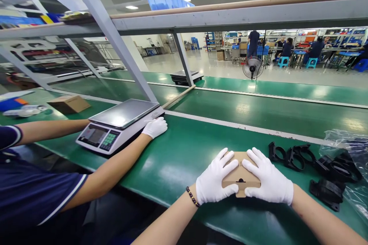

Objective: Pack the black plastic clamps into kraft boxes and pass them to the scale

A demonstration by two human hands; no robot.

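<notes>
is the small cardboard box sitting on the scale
No, the cardboard box lies on the green table, held between the left hand and right hand; the scale stands apart.

Our white-gloved left grip (214, 180) and right grip (268, 182) cover most of the small brown cardboard box (240, 174), so we see only its middle strip and near edge. The clear crinkled plastic bag (342, 139) runs off the right edge and veils some of the black plastic ring parts (332, 168). The digits on the grey weighing scale (123, 114) are too small for us to read.
</notes>
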